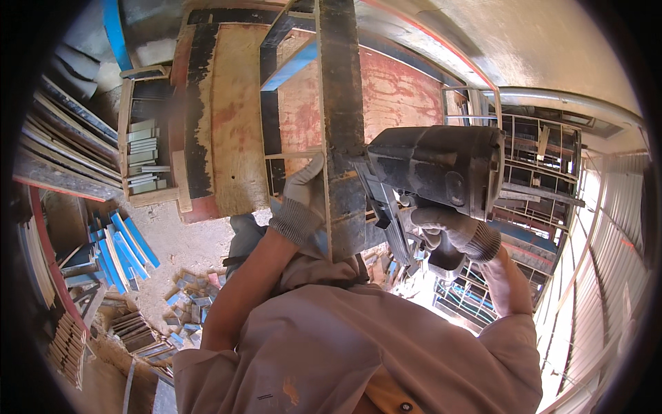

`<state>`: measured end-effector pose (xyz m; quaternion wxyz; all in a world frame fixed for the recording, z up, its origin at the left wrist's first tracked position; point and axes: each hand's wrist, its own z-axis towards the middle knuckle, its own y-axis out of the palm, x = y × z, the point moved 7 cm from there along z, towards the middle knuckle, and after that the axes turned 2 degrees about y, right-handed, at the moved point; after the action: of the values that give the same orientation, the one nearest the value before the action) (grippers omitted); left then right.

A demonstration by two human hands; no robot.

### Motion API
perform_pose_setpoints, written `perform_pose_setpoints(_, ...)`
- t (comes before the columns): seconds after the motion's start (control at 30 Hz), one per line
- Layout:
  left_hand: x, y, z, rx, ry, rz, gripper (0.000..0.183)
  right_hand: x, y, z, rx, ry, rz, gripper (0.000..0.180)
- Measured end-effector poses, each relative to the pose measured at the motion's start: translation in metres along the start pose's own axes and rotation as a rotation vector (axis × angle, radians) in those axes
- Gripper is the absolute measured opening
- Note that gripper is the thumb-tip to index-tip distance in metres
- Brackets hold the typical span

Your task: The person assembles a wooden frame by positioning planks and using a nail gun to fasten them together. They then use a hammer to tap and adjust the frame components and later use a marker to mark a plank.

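Note:
My left hand (301, 199), in a grey knitted-cuff glove, grips the left edge of a long dark plywood strip (345, 98) near its lower end. That strip runs away from my body over a wooden frame (270, 114) with dark and blue members. In my gloved right hand (450, 227) is the handle of a black pneumatic nail gun (434, 168), mostly hidden behind the tool and my fingers. The gun lies on its side, its nose against the strip's right side, and its magazine (388, 212) slants down toward my waist.
Plywood sheets (240, 119) lie under the frame on the work surface. A wooden bin (124, 139) of small strips is at the left. Blue-faced offcuts (124, 251) and scattered blocks (194, 300) cover parts of the floor. Racks of panels (540, 171) stand at the right.

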<state>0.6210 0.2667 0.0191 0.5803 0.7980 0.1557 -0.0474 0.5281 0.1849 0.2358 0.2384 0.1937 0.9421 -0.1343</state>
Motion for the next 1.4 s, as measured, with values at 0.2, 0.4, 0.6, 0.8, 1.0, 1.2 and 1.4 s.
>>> perform_pose_setpoints(0.2,-0.002,0.006,-0.002,0.016,-0.063,-0.03,0.084,0.011,-0.01,0.003,-0.052,-0.059,0.012,0.012)
perform_pose_setpoints(0.4,-0.006,0.003,0.002,-0.003,-0.092,-0.115,0.101,0.011,-0.01,0.007,0.019,-0.062,-0.033,0.013)
perform_pose_setpoints(0.6,-0.004,-0.001,0.0,0.064,-0.084,-0.055,0.113,-0.005,-0.01,0.001,-0.024,-0.063,-0.031,0.018)
perform_pose_setpoints(0.8,-0.005,-0.011,0.007,0.037,-0.095,-0.094,0.116,0.0,-0.014,0.0,0.032,-0.065,-0.038,0.015)
perform_pose_setpoints(1.0,-0.003,-0.002,0.004,0.05,-0.087,-0.09,0.115,0.016,-0.016,0.0,-0.033,-0.01,0.007,0.014)
perform_pose_setpoints(1.2,-0.002,-0.007,0.005,0.065,-0.108,-0.122,0.113,-0.001,-0.013,0.001,-0.033,-0.059,-0.061,0.018)
perform_pose_setpoints(1.4,-0.002,0.001,0.006,0.014,-0.116,-0.155,0.109,-0.007,-0.016,-0.002,0.051,-0.075,-0.082,0.021)
